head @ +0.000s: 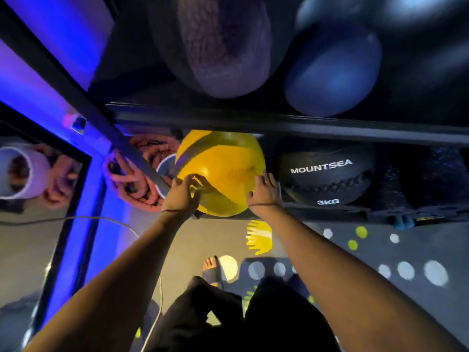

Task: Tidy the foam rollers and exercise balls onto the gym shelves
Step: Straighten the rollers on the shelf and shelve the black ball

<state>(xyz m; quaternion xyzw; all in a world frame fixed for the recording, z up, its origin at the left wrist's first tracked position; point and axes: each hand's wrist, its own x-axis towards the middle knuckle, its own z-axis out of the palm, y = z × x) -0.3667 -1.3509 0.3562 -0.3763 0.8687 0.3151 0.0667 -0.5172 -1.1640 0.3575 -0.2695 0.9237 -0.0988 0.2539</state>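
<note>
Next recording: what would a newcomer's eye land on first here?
The bright yellow ball at the front of the lower shelf stands out, with the left hand and right hand pressed to its near sides. To its right sits a black ball marked MOUNTSEA 3KG. A blue ball rests on the upper shelf.

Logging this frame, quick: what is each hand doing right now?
Left hand: open, fingers spread on the yellow ball.
Right hand: open, against the ball's right side.
</note>
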